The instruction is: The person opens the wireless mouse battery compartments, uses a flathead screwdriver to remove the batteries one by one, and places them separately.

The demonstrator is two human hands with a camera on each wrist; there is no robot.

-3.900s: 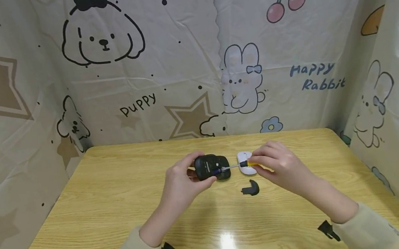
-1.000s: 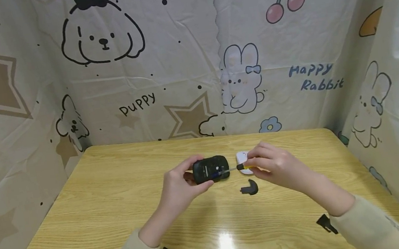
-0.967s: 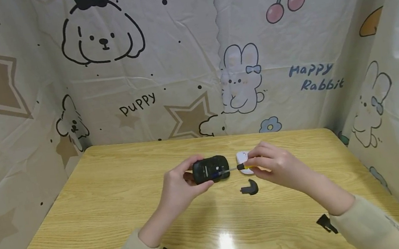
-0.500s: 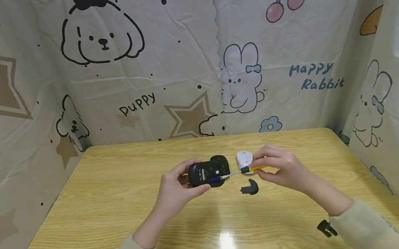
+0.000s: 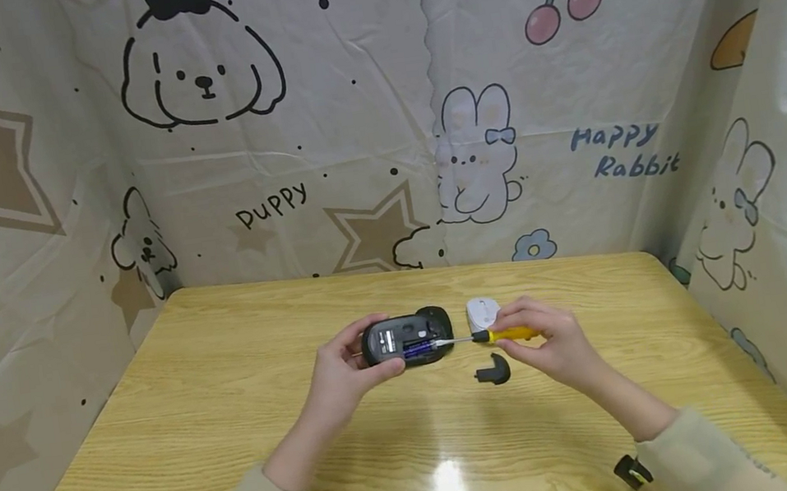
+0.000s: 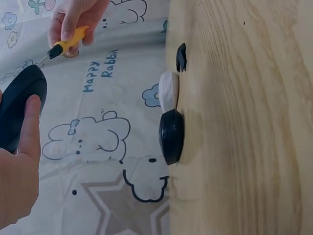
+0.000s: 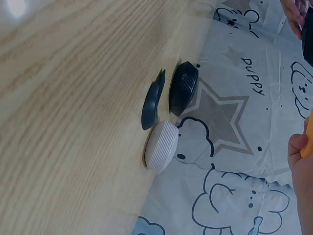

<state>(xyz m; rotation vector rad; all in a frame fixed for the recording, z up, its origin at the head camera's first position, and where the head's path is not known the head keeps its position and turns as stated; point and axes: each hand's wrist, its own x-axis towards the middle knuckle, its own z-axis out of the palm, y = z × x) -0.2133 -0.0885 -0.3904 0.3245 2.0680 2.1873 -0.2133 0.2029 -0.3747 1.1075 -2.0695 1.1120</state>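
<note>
My left hand grips a black computer mouse by its rear end, clear of the table, underside up. Its battery compartment lies uncovered, with a blue battery inside. A screwdriver with a yellow handle is pinched between the thumb and fingers of my right hand. The shaft points left and its tip is at the battery's right end; whether it touches is too small to tell. In the left wrist view the held mouse shows side-on, with the screwdriver beyond it.
On the wooden table stand a second black mouse, partly behind the held one, and a white mouse. A black hook-shaped cover lies in front of the white mouse. A printed cloth hangs around the table.
The held mouse has shifted left and tilted, so its compartment and battery show more plainly. My right hand has moved slightly right and down, uncovering more of the screwdriver handle.
</note>
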